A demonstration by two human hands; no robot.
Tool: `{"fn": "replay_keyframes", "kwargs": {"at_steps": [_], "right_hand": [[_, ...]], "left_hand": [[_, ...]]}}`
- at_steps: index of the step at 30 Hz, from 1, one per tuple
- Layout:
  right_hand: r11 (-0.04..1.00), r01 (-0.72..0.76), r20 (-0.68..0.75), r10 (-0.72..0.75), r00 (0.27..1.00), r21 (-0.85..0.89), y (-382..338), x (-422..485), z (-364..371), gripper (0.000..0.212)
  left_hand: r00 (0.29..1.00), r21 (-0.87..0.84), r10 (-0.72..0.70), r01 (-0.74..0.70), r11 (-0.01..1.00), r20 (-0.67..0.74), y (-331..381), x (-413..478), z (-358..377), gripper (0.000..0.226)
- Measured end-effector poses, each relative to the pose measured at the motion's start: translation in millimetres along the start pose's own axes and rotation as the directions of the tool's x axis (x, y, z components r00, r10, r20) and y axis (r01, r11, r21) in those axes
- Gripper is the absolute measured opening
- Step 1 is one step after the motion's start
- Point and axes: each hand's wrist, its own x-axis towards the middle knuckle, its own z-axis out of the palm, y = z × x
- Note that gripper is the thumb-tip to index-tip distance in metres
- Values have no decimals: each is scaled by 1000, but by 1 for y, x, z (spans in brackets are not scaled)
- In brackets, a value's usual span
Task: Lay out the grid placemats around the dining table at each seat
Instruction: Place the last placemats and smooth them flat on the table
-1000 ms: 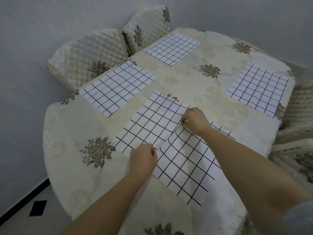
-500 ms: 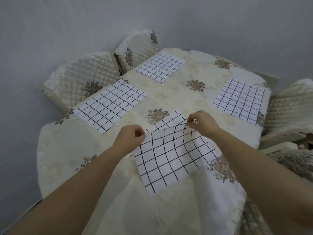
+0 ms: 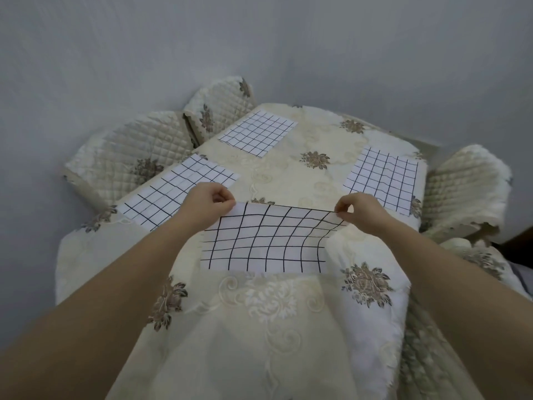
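A white placemat with a black grid (image 3: 264,243) hangs between my hands over the near part of the table (image 3: 277,307), its far edge lifted and its near edge on the cloth. My left hand (image 3: 209,207) pinches its far left corner. My right hand (image 3: 359,210) pinches its far right corner. Three more grid placemats lie flat: one at the left (image 3: 173,194), one at the far end (image 3: 258,134), one at the right (image 3: 383,179).
The table wears a cream cloth with brown flower prints. Quilted cream chairs stand at the left (image 3: 121,154), the far left (image 3: 219,106) and the right (image 3: 464,186). A grey wall closes in behind the table.
Both hands lifted the top placemat off the one under it and carried it toward me, turning it square to the near table edge. The view tilted up and back.
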Motion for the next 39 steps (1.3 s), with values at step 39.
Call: {"fn": "replay_keyframes", "kwargs": {"at_steps": [39], "right_hand": [[807,-388,112,380,918,445,30,-20,85,11]], "left_hand": [[860,-218,-428,490,844,277,-116,-19,65,5]]}}
